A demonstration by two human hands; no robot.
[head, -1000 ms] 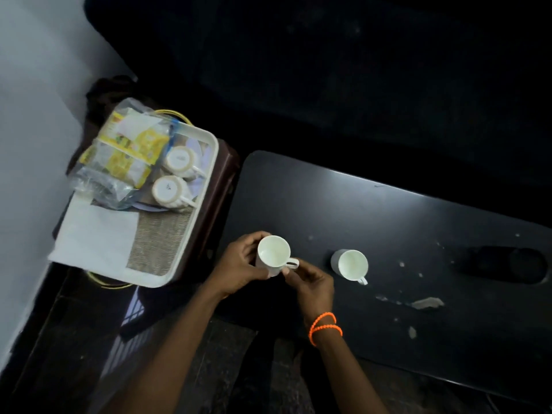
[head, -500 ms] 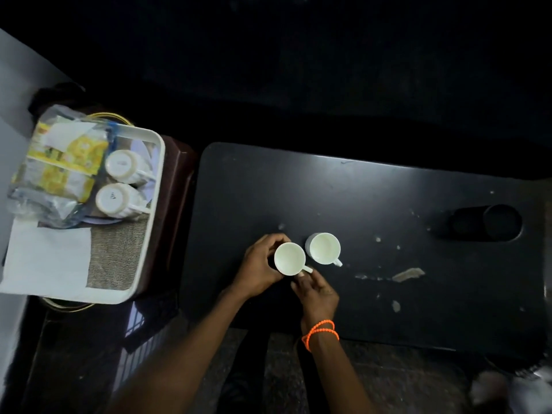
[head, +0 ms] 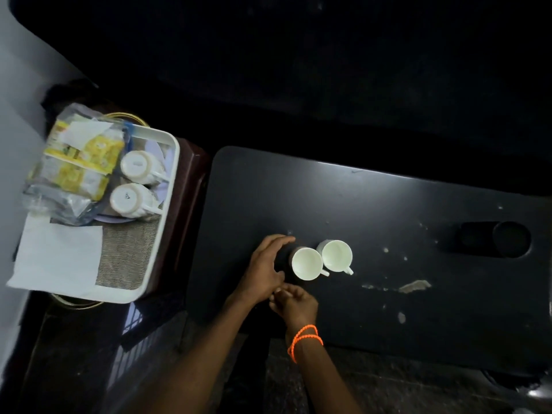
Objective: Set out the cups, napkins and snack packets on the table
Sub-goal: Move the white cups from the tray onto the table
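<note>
A: State of the hands?

B: Left hand (head: 264,268): fingers spread, grasping nothing, positioned just beside the nearer cup (head: 306,263) with a small gap between them. Right hand (head: 294,300): loosely curled, empty, resting at the near edge of the worktop (head: 388,204), below that cup. An orange bracelet (head: 304,340) circles the right wrist.

A: Location of the cups?

B: Two upright white cups stand on the worktop. The nearer cup touches or almost touches the second cup (head: 337,256); both handles point toward the lower right. Two further cups (head: 136,182) sit upside down in the white tray (head: 167,210) left of the worktop.

A: Remaining items?

B: Yellow snack packets (head: 79,161) inside a clear bag lie at the far end of the tray. A white napkin (head: 59,258) lies at the tray's near end, beside a woven mat (head: 127,253).
</note>
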